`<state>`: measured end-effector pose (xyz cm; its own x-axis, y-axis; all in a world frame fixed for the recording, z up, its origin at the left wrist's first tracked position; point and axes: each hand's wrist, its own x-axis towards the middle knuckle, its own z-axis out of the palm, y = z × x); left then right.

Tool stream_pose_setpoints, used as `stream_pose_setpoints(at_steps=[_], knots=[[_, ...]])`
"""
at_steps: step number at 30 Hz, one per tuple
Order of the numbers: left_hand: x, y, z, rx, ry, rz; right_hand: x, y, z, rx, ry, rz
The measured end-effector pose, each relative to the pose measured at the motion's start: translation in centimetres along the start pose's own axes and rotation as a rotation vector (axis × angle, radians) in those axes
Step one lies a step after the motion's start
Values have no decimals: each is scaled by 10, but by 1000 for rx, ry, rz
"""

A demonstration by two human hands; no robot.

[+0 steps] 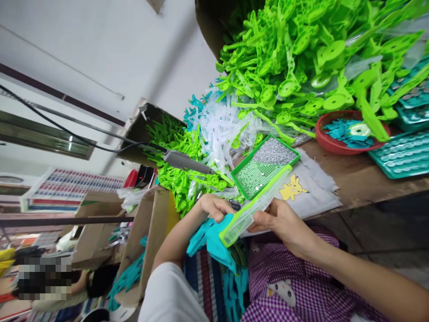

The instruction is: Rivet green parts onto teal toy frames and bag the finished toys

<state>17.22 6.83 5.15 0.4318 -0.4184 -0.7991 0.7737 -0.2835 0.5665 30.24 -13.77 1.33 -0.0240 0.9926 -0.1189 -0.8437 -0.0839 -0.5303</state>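
Observation:
Low in front of my body is a long plastic part with a lime-green rim and a translucent middle. My right hand is closed around it, thumb on its near side. At its left end lies a teal plastic piece, and my left hand is closed on that end. The left fingertips are partly hidden, as is the exact join between the two pieces. Just beyond my hands, a green tray holds small silvery metal pieces. A grey electric screwdriver hangs on a cable above the left hand.
Lime-green plastic parts are heaped high at the back, beside white translucent ones. A red bowl of teal pieces stands right, near teal trays. A cardboard box rises at left. Another person sits far left.

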Motion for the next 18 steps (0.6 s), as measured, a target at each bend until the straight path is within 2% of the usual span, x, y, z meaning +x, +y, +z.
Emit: stream_pose_setpoints(at_steps=[4,7,11,13,15,18], knots=[[3,-11,4,-63,45,110,-1,-1,0,1,-7,5],[4,-14,3,-95,0,137,-2,2,-5,-1,-37,-22],[-9,3,1,-65,-97,57,-3,12,-5,-51,-135,-47],[-22,15,4,-51,-85,30,-1,17,3,-69,-124,-64],[-37,22,11,-80,23,35,2,20,14,-92,-96,-90],[-60,20,28,-123,315,39,9,24,35,-143,-88,-102]])
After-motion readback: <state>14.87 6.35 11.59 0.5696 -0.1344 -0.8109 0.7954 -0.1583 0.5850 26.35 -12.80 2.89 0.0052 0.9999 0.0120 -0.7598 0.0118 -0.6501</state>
